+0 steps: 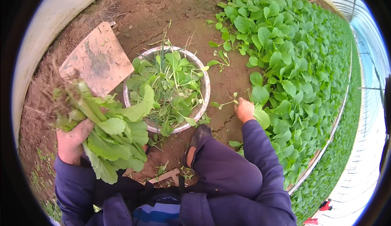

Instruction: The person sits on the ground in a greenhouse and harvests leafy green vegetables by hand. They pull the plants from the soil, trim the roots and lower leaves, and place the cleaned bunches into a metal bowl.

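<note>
A bunch of leafy green plants (119, 134), roots and soil still on, is gripped in my left hand (73, 137) at the left. Its roots point up and left, its leaves towards my lap. My right hand (245, 110) reaches down to the soil at the edge of the bed of leafy greens (293, 64), its fingers closed around a thin stem of a small seedling (227, 103). Between my hands stands a round metal basin (207, 88) with a worn rim, filled with loose small greens and grassy stems (171, 82).
A flat, soil-stained board (99, 59) lies left of the basin. Pale plastic sheeting (39, 33) curves along the far left. My shoe (201, 134) is just below the basin, near a small wooden frame (165, 176). A pale strip (330, 140) divides the beds at right.
</note>
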Action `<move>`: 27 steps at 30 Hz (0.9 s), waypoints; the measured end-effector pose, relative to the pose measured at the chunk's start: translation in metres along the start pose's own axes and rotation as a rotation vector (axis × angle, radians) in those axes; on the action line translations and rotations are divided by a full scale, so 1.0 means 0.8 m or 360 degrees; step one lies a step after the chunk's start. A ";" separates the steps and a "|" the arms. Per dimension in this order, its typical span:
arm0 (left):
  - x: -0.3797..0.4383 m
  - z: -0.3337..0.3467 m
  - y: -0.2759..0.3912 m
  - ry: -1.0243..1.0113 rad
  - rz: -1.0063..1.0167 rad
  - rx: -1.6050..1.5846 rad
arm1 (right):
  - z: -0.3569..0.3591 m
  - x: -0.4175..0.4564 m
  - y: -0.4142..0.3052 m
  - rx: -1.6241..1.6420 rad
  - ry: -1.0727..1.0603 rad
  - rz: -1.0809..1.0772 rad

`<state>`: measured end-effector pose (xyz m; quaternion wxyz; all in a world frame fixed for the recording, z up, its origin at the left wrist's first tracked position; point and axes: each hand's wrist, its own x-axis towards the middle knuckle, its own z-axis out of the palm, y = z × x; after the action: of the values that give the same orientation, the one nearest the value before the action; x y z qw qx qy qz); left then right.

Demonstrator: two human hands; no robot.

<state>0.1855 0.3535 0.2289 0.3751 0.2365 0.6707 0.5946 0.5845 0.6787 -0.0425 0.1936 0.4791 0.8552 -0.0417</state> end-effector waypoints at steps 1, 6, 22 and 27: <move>0.000 0.007 0.002 -0.0049 -0.0057 0.0012 | -0.014 0.003 -0.004 0.0400 -0.0129 -0.0146; -0.001 0.054 0.004 -0.0379 0.0004 -0.0039 | -0.137 0.006 -0.069 0.1865 0.0221 -0.0447; -0.054 0.125 -0.033 -0.0604 0.0298 -0.0316 | -0.376 -0.177 -0.269 0.3220 0.0071 -0.0847; -0.075 0.116 -0.064 -0.0174 0.0497 0.0112 | -0.367 -0.164 -0.288 0.3055 0.0529 -0.0801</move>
<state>0.3016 0.3558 0.1913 0.3055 0.3827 0.6249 0.6080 0.3673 0.5251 0.2506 -0.4107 0.2375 0.5522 -0.6855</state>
